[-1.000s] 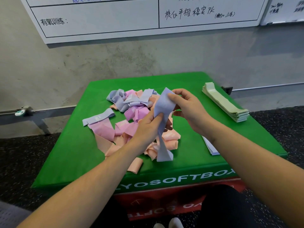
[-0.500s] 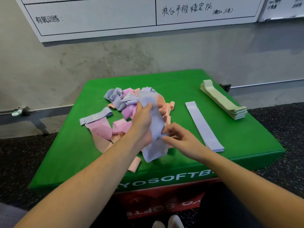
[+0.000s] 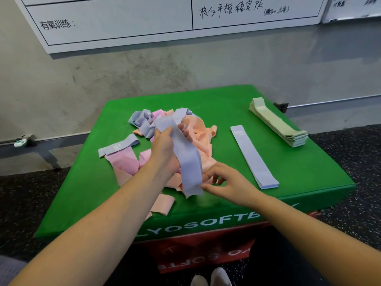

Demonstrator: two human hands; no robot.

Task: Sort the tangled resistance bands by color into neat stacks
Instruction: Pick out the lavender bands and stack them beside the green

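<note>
A tangled heap of lavender, pink and peach bands (image 3: 198, 133) lies on the green soft box (image 3: 305, 162). My left hand (image 3: 165, 149) grips a lavender band (image 3: 188, 162) above the heap, and the band hangs down toward the box's front. My right hand (image 3: 224, 182) pinches the band's lower end with curled fingers. A flat stack of lavender bands (image 3: 252, 156) lies to the right of the heap. A taller stack of pale green bands (image 3: 278, 122) sits near the box's far right edge.
A loose lavender band (image 3: 117, 145) and pink bands (image 3: 123, 161) lie at the heap's left. A peach band (image 3: 162, 204) sits near the front edge. A concrete wall with a whiteboard (image 3: 123, 23) stands behind; dark speckled floor (image 3: 350, 182) surrounds the box.
My right hand dropped from the band's top to its lower end, uncovering the flat lavender stack. My left hand shifted up the band, which now hangs longer and straighter.
</note>
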